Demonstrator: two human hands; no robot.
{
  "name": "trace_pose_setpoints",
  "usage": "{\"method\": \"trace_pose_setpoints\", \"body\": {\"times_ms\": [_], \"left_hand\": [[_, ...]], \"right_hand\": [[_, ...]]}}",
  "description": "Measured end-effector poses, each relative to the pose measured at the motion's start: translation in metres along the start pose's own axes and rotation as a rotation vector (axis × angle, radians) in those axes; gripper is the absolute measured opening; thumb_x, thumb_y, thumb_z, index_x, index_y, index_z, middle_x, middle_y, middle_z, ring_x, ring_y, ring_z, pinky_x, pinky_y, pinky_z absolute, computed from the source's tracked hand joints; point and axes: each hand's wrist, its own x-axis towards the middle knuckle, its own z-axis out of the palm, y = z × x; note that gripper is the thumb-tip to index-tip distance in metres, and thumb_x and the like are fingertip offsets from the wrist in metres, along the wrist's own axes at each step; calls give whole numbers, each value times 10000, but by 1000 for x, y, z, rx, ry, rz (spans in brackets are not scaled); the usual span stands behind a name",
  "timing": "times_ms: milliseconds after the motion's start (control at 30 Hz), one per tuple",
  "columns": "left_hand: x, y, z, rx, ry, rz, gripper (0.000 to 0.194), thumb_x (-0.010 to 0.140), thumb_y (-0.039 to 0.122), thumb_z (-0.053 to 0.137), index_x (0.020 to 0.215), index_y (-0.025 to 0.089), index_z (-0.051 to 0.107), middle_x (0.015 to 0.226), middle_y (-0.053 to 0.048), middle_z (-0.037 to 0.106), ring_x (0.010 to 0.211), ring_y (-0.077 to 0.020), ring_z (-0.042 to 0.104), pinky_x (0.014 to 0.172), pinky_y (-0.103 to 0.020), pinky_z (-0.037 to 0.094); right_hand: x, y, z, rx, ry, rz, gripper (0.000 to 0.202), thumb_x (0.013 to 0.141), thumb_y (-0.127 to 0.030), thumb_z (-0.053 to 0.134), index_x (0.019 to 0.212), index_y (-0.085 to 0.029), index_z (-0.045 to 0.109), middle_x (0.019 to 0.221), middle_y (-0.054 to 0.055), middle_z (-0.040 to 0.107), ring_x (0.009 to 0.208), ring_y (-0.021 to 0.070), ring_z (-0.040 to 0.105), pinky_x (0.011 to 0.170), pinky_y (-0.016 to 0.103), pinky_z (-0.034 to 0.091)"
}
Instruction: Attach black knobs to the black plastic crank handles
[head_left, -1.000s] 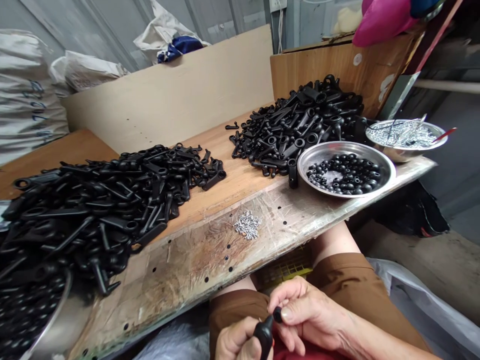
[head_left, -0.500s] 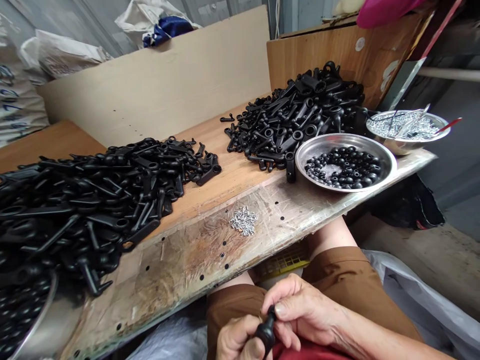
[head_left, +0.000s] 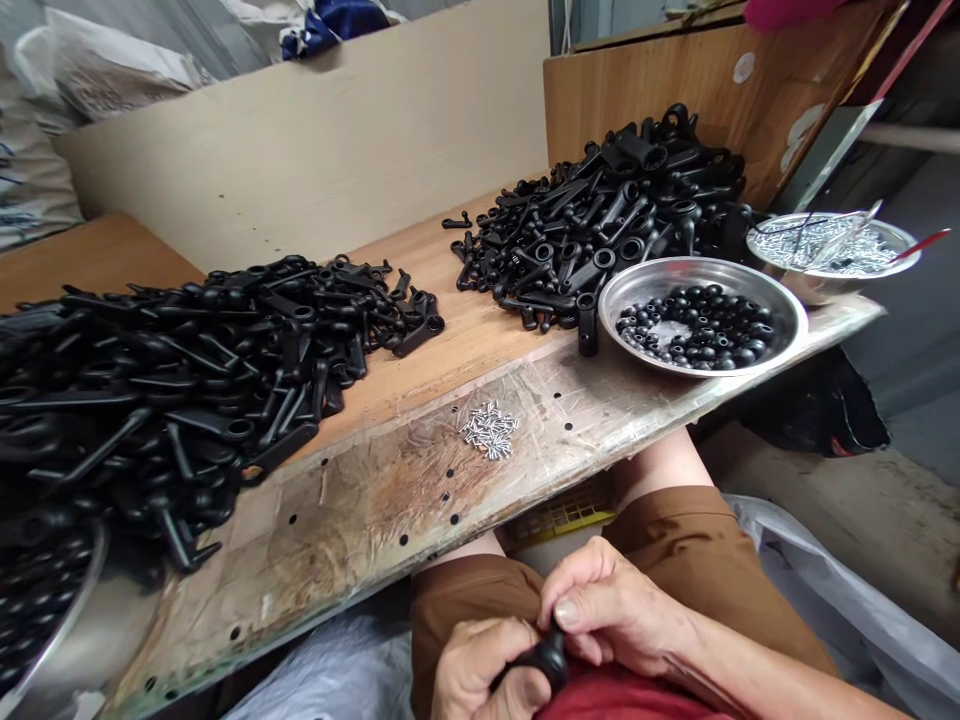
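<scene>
Low over my lap, my left hand (head_left: 476, 665) is closed round the thick end of a black crank handle (head_left: 551, 662). My right hand (head_left: 615, 605) pinches the handle's narrow upper end between thumb and forefinger. Whatever else sits between those fingertips is hidden. On the worn bench edge (head_left: 360, 520) in front lies a small heap of silver pins (head_left: 489, 431). A steel bowl (head_left: 796, 318) at the right holds black round knobs (head_left: 712, 325) with holes.
Piles of black crank handles lie on the bench at left (head_left: 187, 380) and back right (head_left: 615, 220). Behind the bowl stands a dish of metal pins (head_left: 832, 245). Another metal container (head_left: 82, 610) with black knobs is at lower left. A beige board (head_left: 322, 150) closes the back.
Both hands stay together on the crank handle, which has tilted and sits slightly further right. The right fingertips have closed over its narrow end. The camera view has shifted slightly.
</scene>
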Motion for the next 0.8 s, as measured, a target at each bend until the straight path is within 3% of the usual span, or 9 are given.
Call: {"method": "trace_pose_setpoints", "body": {"times_ms": [200,367,433,500,600,700,800], "left_hand": [[6,-9,2,38,52,57,452,878,505,456,557,188,485,454,38,408,414,-89,411,422,-229,286],[11,-6,2,201,79,228,243,898,376,489,816,193,626,641,-14,644,559,-135,601,535,-214,441],[13,1,0,341,104,297,181,903,326,496,876,202,624,677,-18,671,578,-140,618,564,-221,460],[13,5,-2,476,173,385,181,910,303,478,851,190,606,612,-15,645,490,-130,572,498,-225,435],[11,3,-4,591,228,479,211,921,259,424,775,183,556,510,10,559,386,-105,475,405,-226,357],[6,-3,-3,653,233,471,253,929,257,381,728,197,523,469,35,486,366,-100,438,383,-230,314],[0,-6,-3,694,235,438,296,937,281,346,700,203,505,458,42,461,354,-97,420,377,-231,299]], "right_hand": [[-1,-9,4,-181,73,-36,411,619,-483,775,628,-85,673,400,-41,462,333,22,333,325,153,202],[2,-16,5,-234,33,-68,434,704,-507,715,842,-97,681,544,-18,534,390,38,406,370,150,306],[1,-20,7,-184,-5,-69,510,631,-465,784,1004,-143,653,615,-25,560,437,52,447,413,161,364],[-2,-23,9,-179,-19,-40,699,493,-392,869,1110,-193,607,661,-39,573,519,70,486,485,172,406],[-12,-22,7,-485,36,-1,862,400,-364,895,1185,-215,573,788,-11,600,697,133,543,645,232,462],[-23,-15,-6,-950,104,-71,878,463,-456,855,1254,-242,542,1094,73,571,1002,261,528,851,340,453],[-27,-7,-20,-1183,42,-196,852,544,-515,808,1297,-263,500,1271,113,486,1149,304,455,884,339,449]]}}
